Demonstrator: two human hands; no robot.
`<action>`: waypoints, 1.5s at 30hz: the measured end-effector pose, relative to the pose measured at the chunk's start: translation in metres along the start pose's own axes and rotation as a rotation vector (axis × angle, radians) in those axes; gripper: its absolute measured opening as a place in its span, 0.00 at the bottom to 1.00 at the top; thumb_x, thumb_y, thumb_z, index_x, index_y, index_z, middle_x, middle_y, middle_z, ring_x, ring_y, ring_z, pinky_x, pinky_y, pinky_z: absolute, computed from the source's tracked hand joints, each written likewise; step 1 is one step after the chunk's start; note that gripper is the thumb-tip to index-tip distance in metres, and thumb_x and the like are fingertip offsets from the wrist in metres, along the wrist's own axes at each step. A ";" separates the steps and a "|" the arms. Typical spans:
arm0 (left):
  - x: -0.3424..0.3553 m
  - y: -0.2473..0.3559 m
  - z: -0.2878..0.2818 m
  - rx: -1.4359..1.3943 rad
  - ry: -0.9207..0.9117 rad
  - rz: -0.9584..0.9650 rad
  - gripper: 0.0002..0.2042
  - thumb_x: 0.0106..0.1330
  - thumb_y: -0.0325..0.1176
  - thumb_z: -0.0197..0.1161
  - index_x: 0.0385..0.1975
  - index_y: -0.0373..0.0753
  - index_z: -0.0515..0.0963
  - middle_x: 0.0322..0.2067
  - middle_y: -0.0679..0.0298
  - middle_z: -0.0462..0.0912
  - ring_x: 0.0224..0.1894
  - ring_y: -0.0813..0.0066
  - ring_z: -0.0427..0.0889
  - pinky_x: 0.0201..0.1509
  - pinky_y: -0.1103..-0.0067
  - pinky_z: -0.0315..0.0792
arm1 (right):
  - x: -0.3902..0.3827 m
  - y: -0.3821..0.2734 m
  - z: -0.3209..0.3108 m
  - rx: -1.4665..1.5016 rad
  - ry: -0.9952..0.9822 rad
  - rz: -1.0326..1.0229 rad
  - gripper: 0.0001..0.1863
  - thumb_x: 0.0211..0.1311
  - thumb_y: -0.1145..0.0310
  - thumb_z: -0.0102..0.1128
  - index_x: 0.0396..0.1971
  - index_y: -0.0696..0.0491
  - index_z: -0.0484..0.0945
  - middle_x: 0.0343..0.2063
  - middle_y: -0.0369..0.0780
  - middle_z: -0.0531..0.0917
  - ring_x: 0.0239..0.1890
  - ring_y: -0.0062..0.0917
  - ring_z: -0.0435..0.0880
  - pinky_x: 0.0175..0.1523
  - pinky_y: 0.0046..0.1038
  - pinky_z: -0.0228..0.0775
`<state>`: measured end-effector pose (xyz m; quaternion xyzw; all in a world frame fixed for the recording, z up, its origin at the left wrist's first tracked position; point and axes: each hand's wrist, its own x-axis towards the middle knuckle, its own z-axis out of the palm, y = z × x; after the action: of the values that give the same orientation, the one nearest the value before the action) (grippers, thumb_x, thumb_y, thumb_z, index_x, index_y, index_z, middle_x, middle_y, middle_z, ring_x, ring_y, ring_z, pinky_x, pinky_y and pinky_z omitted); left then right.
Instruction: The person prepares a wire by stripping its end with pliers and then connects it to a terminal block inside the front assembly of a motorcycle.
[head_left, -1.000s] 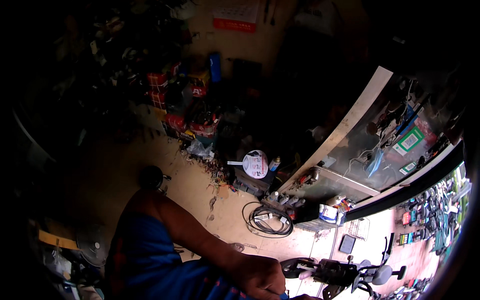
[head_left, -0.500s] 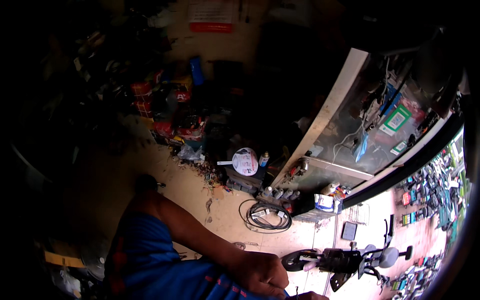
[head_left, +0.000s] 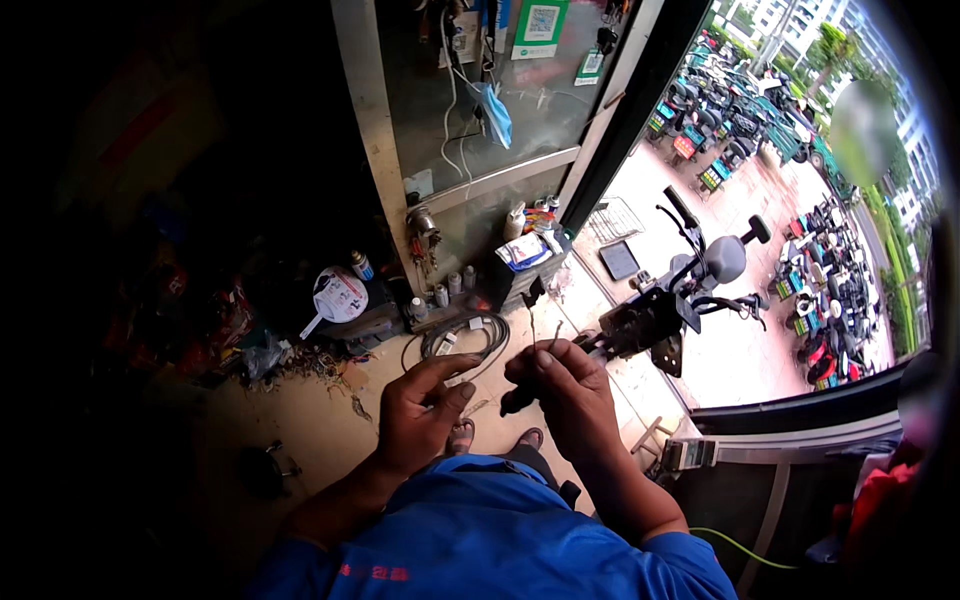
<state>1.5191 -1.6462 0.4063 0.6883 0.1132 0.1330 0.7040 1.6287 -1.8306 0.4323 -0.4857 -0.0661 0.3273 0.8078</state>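
Observation:
In front of my blue shirt (head_left: 470, 520), my left hand (head_left: 425, 410) is half curled, index finger and thumb apart, with nothing visible held between them. Just to its right, my right hand (head_left: 565, 400) pinches a thin pair of wires (head_left: 535, 335) that stick up from the fingertips; a small dark piece, too indistinct to name, hangs under those fingers. Behind both hands a coiled black cable (head_left: 450, 330) lies on the floor. My sandaled feet (head_left: 528, 438) show below them.
An electric scooter (head_left: 645, 320) stands in the doorway beside a glass door (head_left: 500, 120). Spray cans (head_left: 455, 285), a grey cabinet (head_left: 525, 275), a round white fan (head_left: 340, 295) and scattered scraps line the floor edge. Parked scooters (head_left: 820, 290) fill the pavement outside.
The view has swung toward the doorway. My hands, earlier low at the bottom edge, are now raised in front of my shirt, the right one showing wires in its fingers.

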 end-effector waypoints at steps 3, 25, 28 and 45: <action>0.010 0.001 0.021 0.075 -0.072 -0.041 0.15 0.70 0.22 0.68 0.55 0.34 0.83 0.44 0.63 0.87 0.28 0.88 0.81 0.32 0.85 0.74 | 0.005 0.011 -0.005 0.044 0.047 -0.017 0.15 0.79 0.67 0.59 0.55 0.61 0.80 0.52 0.44 0.87 0.52 0.32 0.87 0.56 0.36 0.83; 0.079 -0.069 0.165 -0.113 -0.462 -0.407 0.09 0.75 0.32 0.67 0.44 0.32 0.84 0.26 0.68 0.85 0.24 0.87 0.77 0.28 0.85 0.72 | -0.005 -0.003 -0.154 -0.022 0.500 -0.154 0.20 0.70 0.67 0.71 0.57 0.62 0.83 0.42 0.40 0.90 0.43 0.21 0.87 0.50 0.23 0.80; 0.088 -0.076 0.198 -0.107 -0.512 -0.443 0.10 0.77 0.34 0.66 0.47 0.32 0.84 0.28 0.68 0.86 0.23 0.87 0.77 0.27 0.86 0.72 | -0.009 -0.008 -0.192 0.026 0.520 -0.182 0.18 0.72 0.67 0.70 0.54 0.63 0.84 0.41 0.40 0.90 0.40 0.21 0.88 0.49 0.24 0.81; 0.136 -0.138 0.323 -0.578 -0.363 -0.704 0.09 0.80 0.38 0.60 0.43 0.38 0.80 0.34 0.62 0.87 0.21 0.81 0.81 0.22 0.85 0.74 | -0.034 -0.009 -0.322 -0.014 0.326 0.035 0.22 0.80 0.62 0.59 0.65 0.59 0.75 0.51 0.43 0.86 0.44 0.24 0.89 0.50 0.27 0.84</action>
<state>1.7620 -1.9051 0.2798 0.3968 0.1728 -0.2094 0.8768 1.7437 -2.0926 0.2799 -0.5392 0.0719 0.2578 0.7985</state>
